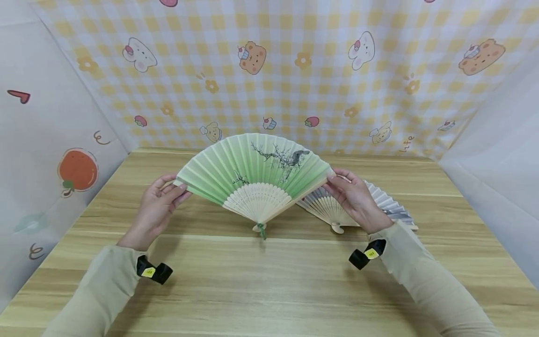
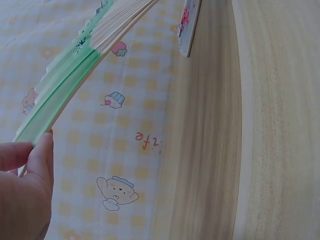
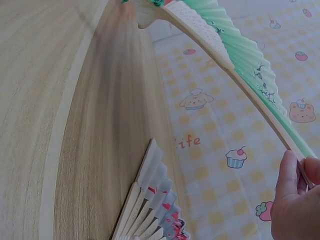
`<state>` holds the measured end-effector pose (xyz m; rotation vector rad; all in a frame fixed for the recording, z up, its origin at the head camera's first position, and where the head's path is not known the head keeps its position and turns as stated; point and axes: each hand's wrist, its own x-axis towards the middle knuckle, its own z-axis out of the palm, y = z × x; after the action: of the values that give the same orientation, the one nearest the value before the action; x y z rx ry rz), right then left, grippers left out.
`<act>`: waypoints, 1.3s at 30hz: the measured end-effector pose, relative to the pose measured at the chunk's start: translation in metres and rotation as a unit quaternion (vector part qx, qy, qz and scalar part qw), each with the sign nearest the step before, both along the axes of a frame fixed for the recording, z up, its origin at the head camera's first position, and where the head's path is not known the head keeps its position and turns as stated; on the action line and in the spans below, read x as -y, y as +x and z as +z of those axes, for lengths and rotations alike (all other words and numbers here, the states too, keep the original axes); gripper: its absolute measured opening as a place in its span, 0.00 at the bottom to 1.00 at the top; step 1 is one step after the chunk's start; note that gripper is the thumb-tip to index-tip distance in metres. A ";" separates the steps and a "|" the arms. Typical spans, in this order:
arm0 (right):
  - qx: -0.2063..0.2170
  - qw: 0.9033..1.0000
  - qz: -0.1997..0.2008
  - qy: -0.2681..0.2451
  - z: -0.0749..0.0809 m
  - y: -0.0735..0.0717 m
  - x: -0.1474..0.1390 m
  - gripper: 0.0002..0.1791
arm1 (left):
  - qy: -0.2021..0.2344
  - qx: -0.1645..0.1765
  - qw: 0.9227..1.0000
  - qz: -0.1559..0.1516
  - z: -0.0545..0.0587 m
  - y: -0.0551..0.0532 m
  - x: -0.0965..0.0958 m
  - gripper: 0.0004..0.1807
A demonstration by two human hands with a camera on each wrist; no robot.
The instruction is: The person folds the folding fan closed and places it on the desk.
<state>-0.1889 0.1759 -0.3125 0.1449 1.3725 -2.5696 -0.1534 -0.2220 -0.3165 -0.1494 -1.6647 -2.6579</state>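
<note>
A green folding fan [image 1: 257,161] is spread wide above the table, its pale ribs meeting at a pivot with a green tassel [image 1: 262,230]. Dark branches are painted on its right half. My left hand [image 1: 157,206] pinches the fan's left outer edge between thumb and fingers, as the left wrist view also shows. At the opposite end my right hand [image 1: 353,196] pinches the right outer rib. Behind the right hand a second folding fan [image 1: 387,203], greyish white, lies open on the table, partly hidden by that hand. Red marks show on it in the right wrist view.
The wooden table [image 1: 252,290] spans the width below both hands. At its back edge hangs a yellow checked cloth [image 1: 303,89] with cartoon prints. White cloth [image 1: 38,140] closes off the left side, and more white cloth [image 1: 505,164] the right.
</note>
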 end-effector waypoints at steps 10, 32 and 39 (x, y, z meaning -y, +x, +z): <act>-0.008 1.000 -0.005 -0.015 0.000 0.001 0.004 0.06 | 0.016 0.004 1.000 -0.009 0.000 0.000 -0.007 0.11; 0.000 1.000 0.017 0.006 -0.005 0.004 0.009 0.06 | -0.007 0.020 1.000 0.000 0.002 0.001 -0.016 0.10; 0.000 1.000 0.018 0.018 -0.005 0.004 0.012 0.06 | -0.016 0.022 1.000 -0.006 0.001 0.001 -0.019 0.11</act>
<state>-0.1844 0.1639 -0.3179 0.1254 1.4089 -2.5157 -0.1522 -0.2035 -0.3151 -0.1013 -1.7243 -2.6630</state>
